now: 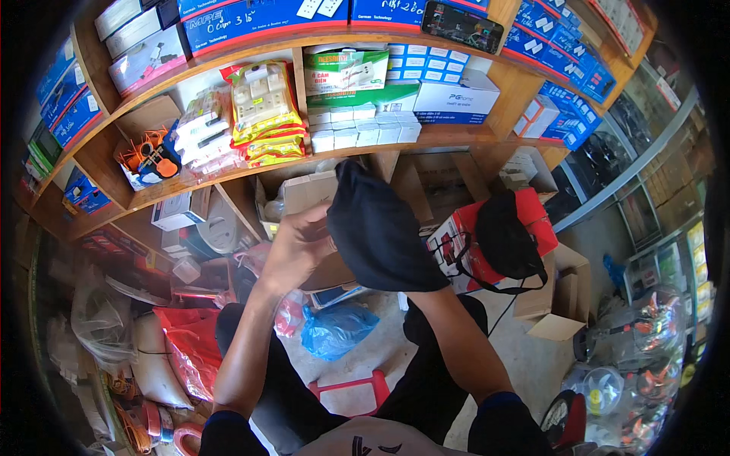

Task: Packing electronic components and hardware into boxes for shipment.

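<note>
A black cloth item [379,231], like a soft cap or pouch, is raised in front of me above my knees. It covers my right hand, so those fingers are hidden; only my right forearm [456,336] shows below the cloth's lower edge. My left hand [299,245] is at the cloth's left edge with fingers bent, their tips meeting the fabric and partly hidden by it. To the right, a second black fabric item [507,239] with a strap lies on a red and white box [536,208].
Wooden shelves [336,148] ahead hold boxed electrical sockets and yellow packets [265,108]. A phone [462,27] leans on the upper shelf. Below me are a blue plastic bag [336,333] and a red plastic stool [379,387]. An open carton [562,290] stands at right; red sheeting [191,347] is at left.
</note>
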`<action>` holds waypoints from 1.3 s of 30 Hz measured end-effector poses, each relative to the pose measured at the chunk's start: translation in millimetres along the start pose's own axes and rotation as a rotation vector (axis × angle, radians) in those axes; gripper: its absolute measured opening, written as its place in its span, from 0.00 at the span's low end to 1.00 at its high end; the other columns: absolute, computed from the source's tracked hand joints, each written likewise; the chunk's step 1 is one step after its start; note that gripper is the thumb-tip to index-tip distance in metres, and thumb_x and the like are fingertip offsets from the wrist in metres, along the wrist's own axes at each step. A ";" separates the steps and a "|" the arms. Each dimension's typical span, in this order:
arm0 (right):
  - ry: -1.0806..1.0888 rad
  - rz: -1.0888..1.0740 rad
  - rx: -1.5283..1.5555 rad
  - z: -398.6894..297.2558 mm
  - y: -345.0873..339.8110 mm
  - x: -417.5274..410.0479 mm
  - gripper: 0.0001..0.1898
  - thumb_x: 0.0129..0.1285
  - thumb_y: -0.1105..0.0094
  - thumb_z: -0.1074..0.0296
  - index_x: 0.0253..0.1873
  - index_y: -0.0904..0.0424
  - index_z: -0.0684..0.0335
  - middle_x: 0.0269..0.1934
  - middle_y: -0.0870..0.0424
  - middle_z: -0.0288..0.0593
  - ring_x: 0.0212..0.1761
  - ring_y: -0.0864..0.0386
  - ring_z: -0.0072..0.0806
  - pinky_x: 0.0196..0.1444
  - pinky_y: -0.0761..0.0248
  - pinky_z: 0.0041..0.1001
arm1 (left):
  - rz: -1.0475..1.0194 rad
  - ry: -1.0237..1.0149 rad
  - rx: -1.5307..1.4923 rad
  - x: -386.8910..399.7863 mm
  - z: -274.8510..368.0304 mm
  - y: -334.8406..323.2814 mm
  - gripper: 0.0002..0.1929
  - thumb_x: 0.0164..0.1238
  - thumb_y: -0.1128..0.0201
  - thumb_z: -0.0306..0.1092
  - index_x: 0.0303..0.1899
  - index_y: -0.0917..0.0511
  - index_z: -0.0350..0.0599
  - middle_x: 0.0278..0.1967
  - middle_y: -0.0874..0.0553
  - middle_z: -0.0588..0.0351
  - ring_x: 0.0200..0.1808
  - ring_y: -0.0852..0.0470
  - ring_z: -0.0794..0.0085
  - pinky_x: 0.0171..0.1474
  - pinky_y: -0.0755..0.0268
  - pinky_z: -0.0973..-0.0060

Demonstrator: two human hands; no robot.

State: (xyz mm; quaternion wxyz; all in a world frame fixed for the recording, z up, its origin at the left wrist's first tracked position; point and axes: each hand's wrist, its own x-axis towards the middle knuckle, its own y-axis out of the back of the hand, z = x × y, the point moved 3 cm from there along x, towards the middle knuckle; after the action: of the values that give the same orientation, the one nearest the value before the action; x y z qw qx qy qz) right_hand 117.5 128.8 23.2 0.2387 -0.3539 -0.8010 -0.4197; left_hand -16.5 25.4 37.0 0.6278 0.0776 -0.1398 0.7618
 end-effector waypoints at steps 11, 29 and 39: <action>0.151 -0.319 -0.351 -39.3 17.0 35.1 0.14 0.54 0.37 0.71 0.47 0.20 0.60 0.43 0.18 0.48 0.47 0.17 0.48 0.46 0.21 0.41 | 0.022 0.151 -0.011 -9.2 -3.7 -3.9 0.21 0.66 0.33 0.14 0.61 0.20 0.33 0.58 0.14 0.56 0.58 0.18 0.75 0.64 0.26 0.74; 0.199 0.170 -0.091 -4.0 19.0 17.3 0.20 0.48 0.26 0.65 0.46 0.22 0.63 0.37 0.18 0.47 0.36 0.16 0.45 0.38 0.22 0.36 | -0.135 0.088 -0.021 -3.5 10.2 -14.0 0.29 0.72 0.33 0.22 0.73 0.30 0.37 0.66 0.20 0.55 0.66 0.22 0.71 0.68 0.29 0.70; 0.030 -0.169 -0.159 -11.6 15.3 22.9 0.20 0.63 0.29 0.68 0.59 0.20 0.65 0.51 0.14 0.51 0.48 0.15 0.40 0.48 0.22 0.30 | 0.128 0.073 0.042 -6.1 3.6 -1.3 0.17 0.79 0.36 0.36 0.61 0.19 0.36 0.45 0.11 0.59 0.47 0.17 0.79 0.55 0.25 0.76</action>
State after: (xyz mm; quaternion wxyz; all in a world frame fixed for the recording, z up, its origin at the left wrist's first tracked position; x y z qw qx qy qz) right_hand 115.8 133.5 52.6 0.1858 -0.2967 -0.7884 -0.5059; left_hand -14.2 18.8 38.8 0.5807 0.0537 -0.1056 0.8055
